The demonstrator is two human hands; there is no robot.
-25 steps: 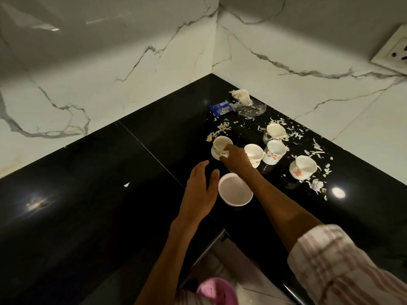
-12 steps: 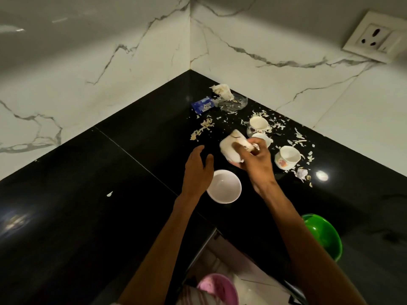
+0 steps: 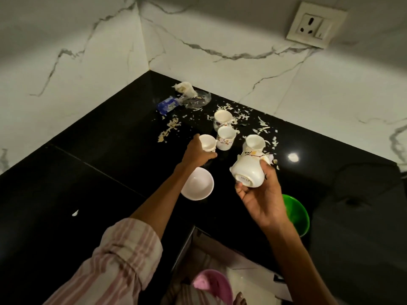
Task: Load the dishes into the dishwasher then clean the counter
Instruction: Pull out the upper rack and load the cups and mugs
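Observation:
Small white flowered cups stand on the black counter (image 3: 92, 172) near the corner. My right hand (image 3: 261, 194) holds one white cup (image 3: 248, 170) tilted in the air, its base toward me. My left hand (image 3: 197, 151) is closed around another cup (image 3: 208, 143) that stands on the counter. Beside it are two more cups (image 3: 225, 137) (image 3: 222, 119), and a further cup (image 3: 254, 142) stands behind the raised one. A white bowl (image 3: 198, 183) sits empty below my left hand.
White scraps (image 3: 262, 126) litter the counter around the cups, with a blue wrapper (image 3: 167, 104), a clear dish (image 3: 198, 100) and crumpled tissue (image 3: 185, 88) in the corner. A green bowl (image 3: 297, 213) sits at the right. A pink bowl (image 3: 213, 285) is below the counter edge. A wall socket (image 3: 315, 25) is above.
My right hand lifted a cup off the counter and brought it toward me and to the right. My left hand left the bowl's side and reached forward onto another cup.

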